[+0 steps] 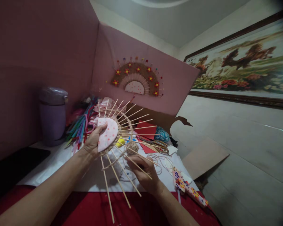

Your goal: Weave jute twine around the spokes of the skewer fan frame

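Note:
My left hand (94, 141) grips a half-round pad (108, 133) of white cloth with pink dots, thumb on its face. Thin wooden sticks (141, 128) fan out from the pad's curved edge. Twine is wound along that edge, and a second arc of twine (129, 117) crosses the sticks farther out. My right hand (143, 172) is closed at the lower right sticks, its fingers pinched on twine; the exact grip is partly hidden. Just above those fingers, behind the sticks, shows a ball of twine (132, 148).
Scissors (161, 146), red paper (146, 129) and blue yarn (162, 134) lie to the right. A floral-patterned glue gun (191, 191) rests near the front right edge. Pipe cleaners (81, 125) and a lilac flask (53, 116) stand left. Behind hangs a flowered half-round decoration (138, 70).

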The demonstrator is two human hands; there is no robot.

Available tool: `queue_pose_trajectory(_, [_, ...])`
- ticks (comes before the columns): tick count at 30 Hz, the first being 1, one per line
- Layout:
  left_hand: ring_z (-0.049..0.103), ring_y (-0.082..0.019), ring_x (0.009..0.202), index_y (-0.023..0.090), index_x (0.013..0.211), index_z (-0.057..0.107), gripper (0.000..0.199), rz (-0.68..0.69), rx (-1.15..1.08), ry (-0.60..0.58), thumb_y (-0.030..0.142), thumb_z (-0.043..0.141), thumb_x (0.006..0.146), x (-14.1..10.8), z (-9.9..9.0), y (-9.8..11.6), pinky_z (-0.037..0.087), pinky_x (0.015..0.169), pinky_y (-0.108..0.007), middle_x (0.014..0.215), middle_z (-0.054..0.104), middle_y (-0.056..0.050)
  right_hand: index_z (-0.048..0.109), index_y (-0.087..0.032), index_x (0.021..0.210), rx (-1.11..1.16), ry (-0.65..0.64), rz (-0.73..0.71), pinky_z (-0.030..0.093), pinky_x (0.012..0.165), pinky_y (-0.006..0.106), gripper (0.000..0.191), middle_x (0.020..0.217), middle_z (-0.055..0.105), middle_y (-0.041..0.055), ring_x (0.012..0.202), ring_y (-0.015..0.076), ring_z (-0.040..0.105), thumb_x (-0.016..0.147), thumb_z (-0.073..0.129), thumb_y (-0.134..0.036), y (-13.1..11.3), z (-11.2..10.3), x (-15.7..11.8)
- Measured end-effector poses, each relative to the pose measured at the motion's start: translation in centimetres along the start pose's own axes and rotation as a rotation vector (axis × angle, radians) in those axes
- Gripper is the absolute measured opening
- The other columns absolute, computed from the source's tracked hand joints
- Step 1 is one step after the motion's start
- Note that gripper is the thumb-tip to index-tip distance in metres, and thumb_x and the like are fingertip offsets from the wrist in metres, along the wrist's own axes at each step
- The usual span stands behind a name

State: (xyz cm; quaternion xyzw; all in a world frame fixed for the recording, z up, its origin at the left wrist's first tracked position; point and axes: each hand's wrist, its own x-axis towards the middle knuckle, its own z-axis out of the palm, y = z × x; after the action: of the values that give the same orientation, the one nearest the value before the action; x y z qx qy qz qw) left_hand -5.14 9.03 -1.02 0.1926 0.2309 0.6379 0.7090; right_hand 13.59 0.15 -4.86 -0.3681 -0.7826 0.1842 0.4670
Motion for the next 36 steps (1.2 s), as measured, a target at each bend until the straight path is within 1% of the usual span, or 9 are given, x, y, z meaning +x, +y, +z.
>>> queue_pose_trajectory(4, [0.066, -0.019, 0.051, 0.003, 0.104, 0.058, 0.026, 0.017, -0.013, 0.009, 0.011, 0.045, 0.082, 0.1, 0.1, 0.4, 0.056, 0.052, -0.029, 0.062, 0.07, -0.011, 0.067, -0.015, 0.086, 0.045, 0.027, -0.029, 0.038, 0.053, 0.022, 0.015, 0.065, 0.059, 0.0023, 0.054, 0.0099, 0.046, 0.079, 0.056, -0.022, 0.3, -0.4, 0.2])
queue_pose_trajectory(9, [0.067, -0.021, 0.054, 0.001, 0.109, 0.055, 0.031, 0.036, -0.004, 0.012, 0.012, 0.042, 0.083, 0.4, -0.1, 1.0, 0.057, 0.053, -0.031, 0.063, 0.071, -0.013, 0.068, -0.016, 0.086, 0.115, 0.051, -0.029, 0.038, 0.052, 0.022, 0.015, 0.069, 0.063, 0.0039, 0.056, 0.0111, 0.05, 0.077, 0.058, -0.02, 0.3, -1.1, 0.4])
queue_pose_trajectory(11, [0.067, -0.021, 0.054, 0.001, 0.11, 0.054, 0.031, 0.06, -0.009, 0.021, 0.012, 0.043, 0.083, 0.6, -0.3, 1.3, 0.057, 0.053, -0.031, 0.064, 0.071, -0.013, 0.068, -0.015, 0.084, 0.131, 0.049, -0.031, 0.036, 0.049, 0.022, 0.014, 0.065, 0.06, 0.0029, 0.054, 0.0103, 0.047, 0.077, 0.058, -0.02, 0.1, -1.3, 0.4])
queue_pose_trajectory(15, [0.067, -0.02, 0.054, 0.001, 0.108, 0.055, 0.03, 0.102, -0.025, 0.037, 0.011, 0.045, 0.082, 0.8, -0.6, 1.6, 0.057, 0.054, -0.031, 0.064, 0.071, -0.012, 0.068, -0.014, 0.08, 0.129, 0.048, -0.023, 0.028, 0.045, 0.022, 0.012, 0.052, 0.046, -0.0023, 0.047, 0.0079, 0.034, 0.076, 0.058, -0.02, -0.2, -1.8, 0.6])
queue_pose_trajectory(20, [0.067, -0.021, 0.053, 0.002, 0.105, 0.057, 0.028, 0.111, -0.039, 0.034, 0.011, 0.044, 0.082, 1.0, -0.7, 1.8, 0.057, 0.052, -0.032, 0.063, 0.071, -0.012, 0.065, -0.014, 0.077, 0.14, 0.043, -0.001, 0.028, 0.046, 0.022, 0.011, 0.059, 0.051, -0.0001, 0.05, 0.0082, 0.036, 0.078, 0.057, -0.022, -0.3, -2.4, 0.5])
queue_pose_trajectory(25, [0.067, -0.021, 0.052, 0.005, 0.102, 0.058, 0.026, 0.128, -0.038, 0.049, 0.013, 0.044, 0.082, 0.9, -0.7, 2.1, 0.056, 0.05, -0.031, 0.061, 0.07, -0.011, 0.061, -0.014, 0.072, 0.092, 0.069, 0.032, 0.024, 0.044, 0.021, 0.012, 0.056, 0.044, -0.0025, 0.049, 0.0076, 0.032, 0.079, 0.056, -0.024, -0.4, -2.8, 0.4])
queue_pose_trajectory(28, [0.065, -0.02, 0.048, 0.007, 0.097, 0.06, 0.023, 0.137, -0.032, 0.059, 0.014, 0.043, 0.083, 0.9, -0.7, 2.3, 0.056, 0.047, -0.031, 0.058, 0.069, -0.01, 0.058, -0.015, 0.073, 0.131, 0.103, 0.029, 0.024, 0.044, 0.021, 0.012, 0.055, 0.039, -0.004, 0.048, 0.0074, 0.031, 0.081, 0.054, -0.024, -0.4, -3.0, 0.3])
queue_pose_trajectory(31, [0.065, -0.019, 0.046, 0.007, 0.093, 0.061, 0.022, 0.174, -0.028, 0.086, 0.013, 0.043, 0.082, 0.9, -0.8, 2.3, 0.055, 0.046, -0.03, 0.056, 0.069, -0.009, 0.058, -0.016, 0.073, 0.144, 0.158, 0.005, 0.024, 0.043, 0.021, 0.012, 0.054, 0.039, -0.0043, 0.048, 0.0073, 0.031, 0.082, 0.052, -0.023, -0.4, -3.1, 0.2])
queue_pose_trajectory(36, [0.066, -0.018, 0.051, 0.008, 0.096, 0.061, 0.022, 0.193, -0.051, 0.097, 0.013, 0.044, 0.083, 0.9, -0.8, 2.3, 0.055, 0.05, -0.027, 0.06, 0.07, -0.009, 0.06, -0.016, 0.069, -0.04, 0.272, -0.136, 0.026, 0.042, 0.021, 0.009, 0.051, 0.043, -0.004, 0.044, 0.0071, 0.035, 0.077, 0.057, -0.017, -0.9, -2.9, -0.2])
